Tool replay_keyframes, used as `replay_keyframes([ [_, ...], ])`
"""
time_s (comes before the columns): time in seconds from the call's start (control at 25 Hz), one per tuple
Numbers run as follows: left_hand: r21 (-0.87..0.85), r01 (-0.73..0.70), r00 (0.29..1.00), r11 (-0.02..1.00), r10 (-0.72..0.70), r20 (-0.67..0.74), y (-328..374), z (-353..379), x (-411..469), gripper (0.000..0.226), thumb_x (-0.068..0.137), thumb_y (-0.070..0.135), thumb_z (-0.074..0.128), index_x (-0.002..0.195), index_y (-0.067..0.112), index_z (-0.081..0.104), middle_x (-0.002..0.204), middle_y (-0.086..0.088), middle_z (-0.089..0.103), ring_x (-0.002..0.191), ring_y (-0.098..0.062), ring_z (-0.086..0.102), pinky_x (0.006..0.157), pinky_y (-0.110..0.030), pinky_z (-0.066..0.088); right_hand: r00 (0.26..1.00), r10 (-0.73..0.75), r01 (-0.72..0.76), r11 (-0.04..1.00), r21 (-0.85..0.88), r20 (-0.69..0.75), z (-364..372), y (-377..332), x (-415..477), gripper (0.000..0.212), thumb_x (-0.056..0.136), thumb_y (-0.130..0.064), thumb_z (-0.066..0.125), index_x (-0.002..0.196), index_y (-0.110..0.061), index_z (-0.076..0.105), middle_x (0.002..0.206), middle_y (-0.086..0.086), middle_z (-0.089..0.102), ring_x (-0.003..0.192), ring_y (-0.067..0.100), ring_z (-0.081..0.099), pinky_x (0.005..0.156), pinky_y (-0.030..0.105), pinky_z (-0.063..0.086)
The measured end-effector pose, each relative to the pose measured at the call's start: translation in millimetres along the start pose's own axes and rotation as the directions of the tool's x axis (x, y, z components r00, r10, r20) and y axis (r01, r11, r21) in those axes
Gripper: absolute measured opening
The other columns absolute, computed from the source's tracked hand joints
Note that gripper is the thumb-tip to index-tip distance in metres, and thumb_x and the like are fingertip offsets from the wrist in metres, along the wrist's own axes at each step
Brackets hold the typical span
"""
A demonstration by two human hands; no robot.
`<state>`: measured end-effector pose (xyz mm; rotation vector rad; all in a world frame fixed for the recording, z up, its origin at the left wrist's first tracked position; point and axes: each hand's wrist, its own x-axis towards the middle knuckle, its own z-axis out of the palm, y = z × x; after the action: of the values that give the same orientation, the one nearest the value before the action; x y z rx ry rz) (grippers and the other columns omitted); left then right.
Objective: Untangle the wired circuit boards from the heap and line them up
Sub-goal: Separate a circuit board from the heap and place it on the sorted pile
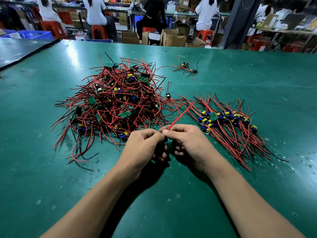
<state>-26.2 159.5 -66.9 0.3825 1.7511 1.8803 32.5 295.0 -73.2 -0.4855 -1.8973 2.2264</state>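
A big tangled heap [116, 98] of small green circuit boards with red and black wires lies left of centre on the green table [171, 194]. To the right, a row of boards [226, 117] sits side by side, their wires fanned toward me. My left hand [145, 145] and my right hand [187, 141] meet in front of the heap, fingers curled. My right thumb and forefinger pinch red wires [181, 115] that rise up and away to the right. My left fingertips pinch at the same spot; what hangs below is hidden between the hands.
A stray board with wires [185, 66] lies at the far middle, and a lone small part [168, 95] sits between heap and row. A second table [20, 48] abuts at far left. People sit on red stools beyond the far edge among cardboard boxes [171, 38].
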Motion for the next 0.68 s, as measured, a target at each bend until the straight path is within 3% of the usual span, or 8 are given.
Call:
replay_keyframes([
  [0.16, 0.000, 0.003, 1.000, 1.000, -0.003, 0.013, 1.6, 1.4, -1.5, 0.015, 0.085, -0.001, 0.060, 0.073, -0.007, 0.066, 0.055, -0.015, 0.061, 0.038, -0.020, 0.053, 0.038, -0.021, 0.043, 0.997, -0.019, 0.014, 0.997, -0.079, -0.070, -6.9, 0.3, 2.2, 0.015, 0.094, -0.019, 0.068, 0.084, -0.011, 0.076, 0.048, -0.005, 0.043, 0.039, 0.008, 0.033, 0.037, 0.016, 0.024],
  [0.36, 0.049, -0.001, 0.998, 0.999, -0.003, 0.066, 3.0, 1.8, -3.4, 0.016, 0.085, 0.001, 0.063, 0.072, -0.002, 0.071, 0.057, -0.012, 0.062, 0.042, -0.019, 0.053, 0.042, -0.021, 0.045, 0.963, -0.101, 0.071, 0.990, -0.125, -0.252, -21.4, 0.7, 11.0, 0.017, 0.096, -0.017, 0.065, 0.086, -0.009, 0.075, 0.049, -0.005, 0.037, 0.040, 0.007, 0.033, 0.038, 0.016, 0.026],
  [0.44, 0.056, -0.006, 0.997, 0.998, 0.001, 0.079, 3.3, 0.7, -3.6, 0.017, 0.085, 0.001, 0.062, 0.071, -0.002, 0.070, 0.055, -0.013, 0.061, 0.041, -0.020, 0.052, 0.041, -0.020, 0.044, 0.943, -0.127, 0.090, 0.987, -0.133, -0.306, -24.0, 2.8, 13.3, 0.019, 0.095, -0.018, 0.066, 0.087, -0.002, 0.071, 0.055, 0.003, 0.039, 0.038, 0.007, 0.033, 0.037, 0.016, 0.026],
  [0.56, 0.080, -0.006, 0.994, 0.997, -0.003, 0.111, 3.9, 0.6, -5.4, 0.016, 0.085, 0.002, 0.063, 0.071, -0.002, 0.071, 0.056, -0.013, 0.062, 0.041, -0.021, 0.052, 0.041, -0.020, 0.043, 0.920, -0.136, 0.114, 0.990, -0.081, -0.368, -28.3, 2.4, 14.9, 0.020, 0.094, -0.017, 0.068, 0.084, 0.000, 0.067, 0.071, 0.012, 0.045, 0.038, 0.006, 0.033, 0.036, 0.016, 0.026],
  [0.68, 0.082, 0.000, 0.993, 0.997, -0.010, 0.119, 4.5, -0.8, -5.2, 0.016, 0.085, 0.004, 0.064, 0.072, 0.000, 0.071, 0.056, -0.013, 0.063, 0.042, -0.022, 0.053, 0.041, -0.021, 0.043, 0.914, -0.104, 0.127, 0.991, 0.031, -0.393, -27.1, -0.8, 15.6, 0.018, 0.095, -0.018, 0.067, 0.084, -0.004, 0.067, 0.065, 0.005, 0.040, 0.038, 0.006, 0.030, 0.034, 0.016, 0.024],
])
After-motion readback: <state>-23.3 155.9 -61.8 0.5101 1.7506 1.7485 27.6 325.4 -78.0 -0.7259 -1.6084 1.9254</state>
